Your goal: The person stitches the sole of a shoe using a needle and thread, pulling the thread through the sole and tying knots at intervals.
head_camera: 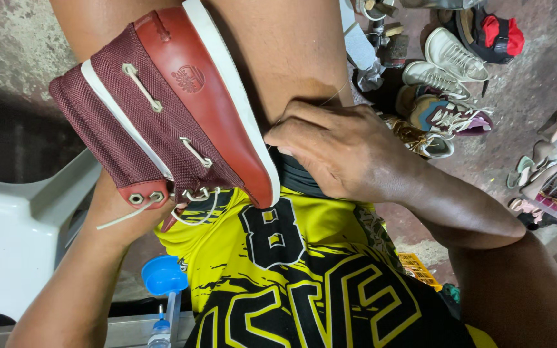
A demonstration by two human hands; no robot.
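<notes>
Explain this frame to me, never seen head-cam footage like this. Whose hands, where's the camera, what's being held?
There is no machine here: a person wears one camera on the head, looking down at their own lap and hands. The dark red shoe with a white sole lies sideways between the knees, its laces loose. The left arm runs up behind the shoe, so the left hand is hidden inside or behind it. The right hand presses at the sole's edge with pinched fingers; a thin thread seems to run from them, though what they pinch is too small to tell. The person wears a yellow and black jersey. Beside them are a white plastic chair and a heap of other shoes on the floor.
</notes>
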